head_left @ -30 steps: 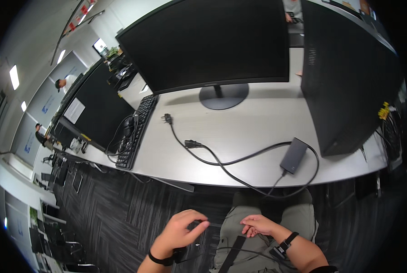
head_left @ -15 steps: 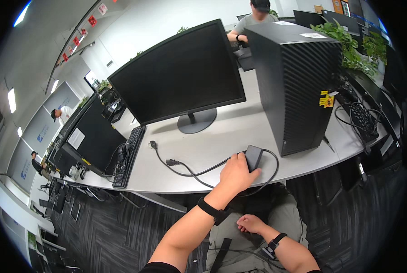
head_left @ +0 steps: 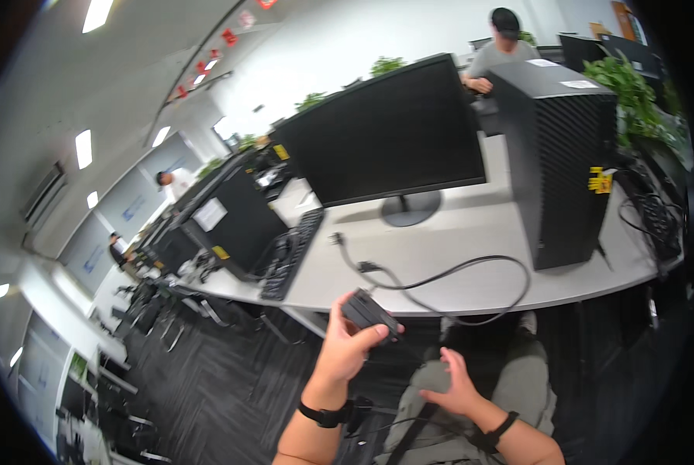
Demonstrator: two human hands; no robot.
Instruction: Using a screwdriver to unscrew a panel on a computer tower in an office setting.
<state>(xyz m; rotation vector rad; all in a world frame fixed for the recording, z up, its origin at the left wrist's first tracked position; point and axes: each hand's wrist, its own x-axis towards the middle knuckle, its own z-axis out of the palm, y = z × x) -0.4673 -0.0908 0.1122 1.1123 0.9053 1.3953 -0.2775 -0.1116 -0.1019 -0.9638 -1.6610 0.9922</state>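
My left hand (head_left: 343,345) is wrapped around a small black rectangular box (head_left: 369,312), thumb across its near side, holding it in the air at the desk's front edge. Its exact kind does not show. Lower and to the right, above my lap, my right hand (head_left: 457,385) is empty with its fingers apart. A black power cable (head_left: 471,262) lies looped on the white desk (head_left: 339,271), one bend hanging at the front edge. Its plug (head_left: 337,239) and connector (head_left: 369,266) rest toward the left. Behind the cable stands a black monitor (head_left: 390,132) on a round base.
A tall black computer tower (head_left: 568,178) stands on the right, with tangled cables (head_left: 657,221) beyond it. At left are a black keyboard (head_left: 294,252) and another dark tower (head_left: 234,217). A person (head_left: 502,50) is behind the desk; green plants (head_left: 630,97) rise at far right.
My left hand has lifted the black box off the desk and brought it left and nearer me. My right hand has risen and its fingers have spread. The view has shifted left.
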